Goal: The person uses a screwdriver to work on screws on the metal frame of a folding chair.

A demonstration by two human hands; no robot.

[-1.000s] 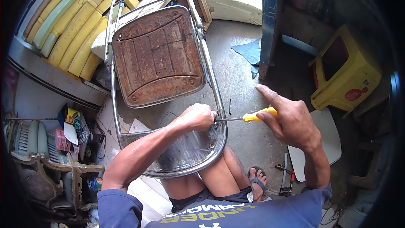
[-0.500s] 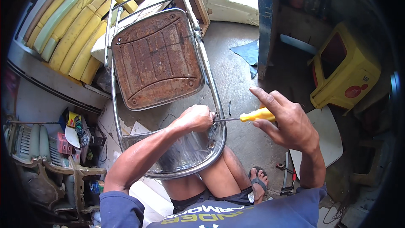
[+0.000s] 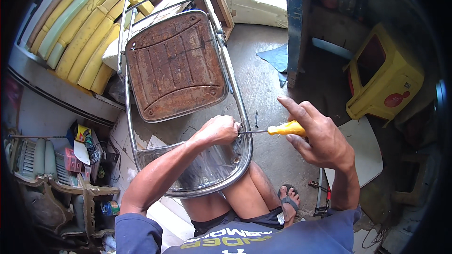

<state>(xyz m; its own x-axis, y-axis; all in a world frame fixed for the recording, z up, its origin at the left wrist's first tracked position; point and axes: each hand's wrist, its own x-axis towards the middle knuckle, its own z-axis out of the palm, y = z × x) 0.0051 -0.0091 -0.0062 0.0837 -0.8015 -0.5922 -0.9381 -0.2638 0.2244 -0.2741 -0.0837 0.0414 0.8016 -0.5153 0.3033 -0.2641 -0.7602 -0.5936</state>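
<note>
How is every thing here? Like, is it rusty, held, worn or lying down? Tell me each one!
Chair seat: rusty
Chair back: bare, shiny metal
Screwdriver: held, shaft pointing toward the left hand
Left hand: curled, at the chair back's edge
Right hand: on the screwdriver's handle, pointing finger stretched out
Blue cloth: lying on the floor
Sandal: worn
</note>
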